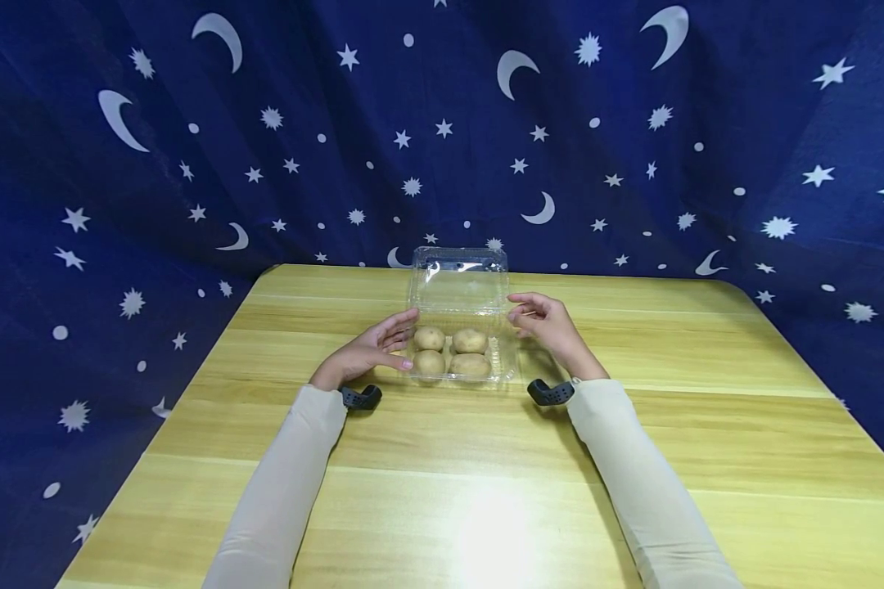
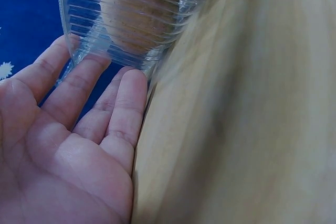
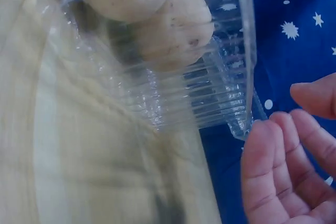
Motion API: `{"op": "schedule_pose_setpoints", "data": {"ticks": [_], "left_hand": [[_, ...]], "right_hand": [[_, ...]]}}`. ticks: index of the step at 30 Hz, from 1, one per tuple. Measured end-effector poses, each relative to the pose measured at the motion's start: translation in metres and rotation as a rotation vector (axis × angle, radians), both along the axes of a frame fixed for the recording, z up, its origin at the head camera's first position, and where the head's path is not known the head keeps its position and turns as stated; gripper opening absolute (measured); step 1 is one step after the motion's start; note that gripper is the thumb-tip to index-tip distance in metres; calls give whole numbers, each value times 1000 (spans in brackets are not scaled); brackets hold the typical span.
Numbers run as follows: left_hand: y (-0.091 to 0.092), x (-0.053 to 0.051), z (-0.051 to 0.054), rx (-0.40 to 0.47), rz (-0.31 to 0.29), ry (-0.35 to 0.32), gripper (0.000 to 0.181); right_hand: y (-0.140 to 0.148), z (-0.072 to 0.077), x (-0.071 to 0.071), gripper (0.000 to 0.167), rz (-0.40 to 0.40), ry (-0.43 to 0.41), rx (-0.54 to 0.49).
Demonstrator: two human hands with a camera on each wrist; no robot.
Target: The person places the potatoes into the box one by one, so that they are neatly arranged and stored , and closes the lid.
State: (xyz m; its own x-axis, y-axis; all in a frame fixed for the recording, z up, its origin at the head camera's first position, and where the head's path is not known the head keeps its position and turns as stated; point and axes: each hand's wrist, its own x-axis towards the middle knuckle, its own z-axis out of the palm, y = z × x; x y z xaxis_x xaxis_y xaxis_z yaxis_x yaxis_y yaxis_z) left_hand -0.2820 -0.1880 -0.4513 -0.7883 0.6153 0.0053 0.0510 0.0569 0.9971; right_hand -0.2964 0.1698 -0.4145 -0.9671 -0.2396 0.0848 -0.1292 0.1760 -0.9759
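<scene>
A clear plastic clamshell container (image 1: 494, 357) sits on the table with its lid (image 1: 460, 286) raised at the back. Inside its base lie several potatoes (image 1: 469, 366), arranged in two rows. My left hand (image 1: 372, 348) is at the container's left side, fingers extended; in the left wrist view the fingertips (image 2: 135, 85) meet the ribbed plastic wall. On the other side, my right hand (image 1: 554, 329) hovers near the back right corner with loosely bent fingers. The right wrist view shows its fingertips (image 3: 261, 132) close to the rim; whether they touch is unclear.
The light wooden table (image 1: 412, 491) extends around the container. Behind it hangs a dark blue curtain (image 1: 464, 164) with white moons and stars. Black wrist devices (image 1: 550, 393) sit below both hands, beside the pale sleeves.
</scene>
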Motion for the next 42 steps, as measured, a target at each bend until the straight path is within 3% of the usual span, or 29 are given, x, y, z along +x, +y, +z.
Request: {"op": "schedule_pose_setpoints", "data": {"ticks": [8,13,19,42], "left_hand": [[0,0,0,4,2,-8,105],[0,0,0,0,2,-6,105],[0,0,1,-3,0,-11,105],[1,2,3,3,-3,-7,103]], "right_hand": [[3,-3,-1,58,23,-178,-74],[2,-5,-1,62,37,-225,-74],[-1,-6,0,67,78,-261,-78],[-1,-9,0,70,66,-286,-144]]}}
